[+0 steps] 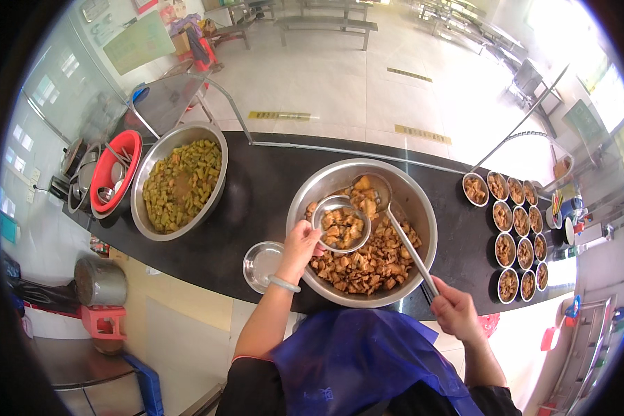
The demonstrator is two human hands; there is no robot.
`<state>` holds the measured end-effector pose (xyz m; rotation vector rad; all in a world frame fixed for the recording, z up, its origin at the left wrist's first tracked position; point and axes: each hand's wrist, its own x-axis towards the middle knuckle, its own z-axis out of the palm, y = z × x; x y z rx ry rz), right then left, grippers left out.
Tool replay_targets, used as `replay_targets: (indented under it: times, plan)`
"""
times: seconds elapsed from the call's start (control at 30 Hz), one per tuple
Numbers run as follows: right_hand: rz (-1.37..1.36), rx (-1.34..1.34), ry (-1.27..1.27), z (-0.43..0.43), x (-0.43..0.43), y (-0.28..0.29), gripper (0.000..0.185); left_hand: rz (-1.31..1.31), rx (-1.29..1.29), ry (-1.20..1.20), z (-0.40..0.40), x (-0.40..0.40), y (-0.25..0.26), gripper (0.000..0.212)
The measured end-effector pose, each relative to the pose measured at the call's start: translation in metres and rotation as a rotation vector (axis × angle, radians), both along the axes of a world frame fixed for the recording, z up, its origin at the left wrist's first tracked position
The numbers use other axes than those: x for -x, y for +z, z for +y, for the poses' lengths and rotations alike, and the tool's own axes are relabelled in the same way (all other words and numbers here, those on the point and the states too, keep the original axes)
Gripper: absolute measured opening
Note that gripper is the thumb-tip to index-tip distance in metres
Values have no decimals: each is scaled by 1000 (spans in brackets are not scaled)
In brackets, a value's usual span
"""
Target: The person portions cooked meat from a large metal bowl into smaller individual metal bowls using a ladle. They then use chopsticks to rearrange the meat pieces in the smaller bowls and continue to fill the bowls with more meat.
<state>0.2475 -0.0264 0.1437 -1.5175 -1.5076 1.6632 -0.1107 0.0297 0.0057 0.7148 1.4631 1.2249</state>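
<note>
My left hand [302, 243] grips the rim of a small round metal bowl [341, 223] with pieces of cooked meat in it. It is over the left part of a large steel basin [430, 229] of braised meat chunks [366, 268]. In my right hand [453, 307] is the long handle of a metal ladle [412, 249]; its head, holding some chunks, is inside the basin, just beyond the small bowl and close to its rim. A shallow round metal dish [262, 265] lies on the black counter [249, 187] left of the basin, partly behind my left wrist.
Several small filled bowls [504, 249] are set in rows at the right. At the left are a basin of chopped green vegetables [182, 187] and a red basin [101, 177] holding utensils. A metal-edged clear screen [353, 156] runs along the counter's far edge.
</note>
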Motion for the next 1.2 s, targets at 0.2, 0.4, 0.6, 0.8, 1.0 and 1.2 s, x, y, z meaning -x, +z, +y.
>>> replay_targets:
  times: [0.2, 0.4, 0.6, 0.8, 1.0, 1.2]
  plan:
    - [-446, -757, 231, -11, 3, -31, 52, -113, 3, -79, 11, -18, 3, 14]
    - [-491, -753, 301, -15, -10, -27, 50, -303, 54, -95, 9, -25, -8, 11]
    - [-436, -801, 167, -22, -13, -40, 51, 69, -156, -42, 27, -42, -9, 17]
    - [-354, -716, -94, -44, -48, -33, 51, 65, -71, -304, 65, -79, 24, 13]
    - [41, -384, -612, -78, -96, -37, 47, 196, 4, -644, 138, -188, 37, 14]
    - [-13, -344, -809, -89, -140, -39, 47, 389, 68, -886, 216, -335, -8, 13]
